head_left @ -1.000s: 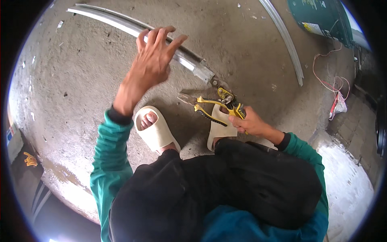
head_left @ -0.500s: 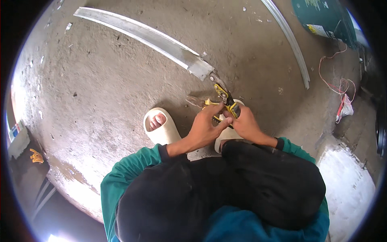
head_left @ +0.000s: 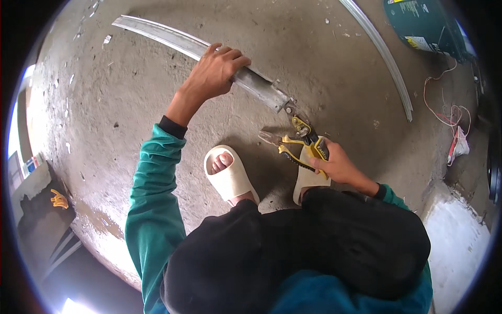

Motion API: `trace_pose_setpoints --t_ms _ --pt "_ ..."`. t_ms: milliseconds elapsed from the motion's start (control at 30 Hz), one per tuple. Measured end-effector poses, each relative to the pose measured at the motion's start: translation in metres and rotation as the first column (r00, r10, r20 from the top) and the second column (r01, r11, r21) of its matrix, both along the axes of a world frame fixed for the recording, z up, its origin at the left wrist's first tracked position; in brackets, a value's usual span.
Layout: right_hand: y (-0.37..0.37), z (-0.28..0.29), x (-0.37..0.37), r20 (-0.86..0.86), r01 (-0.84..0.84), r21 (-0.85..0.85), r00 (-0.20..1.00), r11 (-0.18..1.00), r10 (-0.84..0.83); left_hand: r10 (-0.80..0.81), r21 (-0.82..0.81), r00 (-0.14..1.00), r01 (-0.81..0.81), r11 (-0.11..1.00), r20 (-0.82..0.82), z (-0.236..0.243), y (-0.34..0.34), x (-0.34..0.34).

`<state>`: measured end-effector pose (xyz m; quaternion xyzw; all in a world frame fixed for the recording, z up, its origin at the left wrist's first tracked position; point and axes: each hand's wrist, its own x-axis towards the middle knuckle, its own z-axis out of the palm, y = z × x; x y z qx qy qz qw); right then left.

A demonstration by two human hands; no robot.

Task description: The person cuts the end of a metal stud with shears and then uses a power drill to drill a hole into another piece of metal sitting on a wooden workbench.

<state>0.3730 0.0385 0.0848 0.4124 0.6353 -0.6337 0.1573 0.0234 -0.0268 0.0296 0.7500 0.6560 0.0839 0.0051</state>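
Note:
My left hand [head_left: 214, 73], fingers curled, grips the long silver metal channel [head_left: 146, 29] lying diagonally on the floor near its near end. My right hand [head_left: 337, 165] is closed on yellow-and-black metal snips [head_left: 303, 128], whose head is at the channel's near end; whether the jaws are on the metal is too small to tell. Yellow-handled pliers [head_left: 272, 138] are bunched with the snips at my right hand, their jaws pointing left, just above my sandalled feet.
A second metal strip [head_left: 387, 63] lies at upper right beside a dark green container [head_left: 423, 26]. A thin wire tangle [head_left: 442, 118] and a red-and-white object [head_left: 457, 144] lie on the right. A small orange item [head_left: 58, 199] is at far left; a whitish slab [head_left: 455, 251] at lower right.
My left hand left the channel for the tool handles half a second ago and is now back up on the channel. My right hand remains on the tools.

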Motion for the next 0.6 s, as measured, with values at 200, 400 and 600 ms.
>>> trace_pose_setpoints --t_ms 200,400,600 --pt "0.017 0.003 0.011 -0.055 -0.168 0.183 0.982 0.969 0.181 0.009 0.120 0.980 -0.033 0.992 0.198 0.003 -0.005 0.008" --pt "0.033 0.017 0.011 0.104 -0.273 0.204 0.961 0.940 0.257 0.035 0.118 0.984 -0.057 0.991 0.176 0.007 -0.009 0.018" --pt "0.070 0.011 0.031 0.149 -0.276 0.064 0.953 0.959 0.264 0.106 0.201 0.982 -0.137 0.970 0.157 -0.001 0.001 0.022"
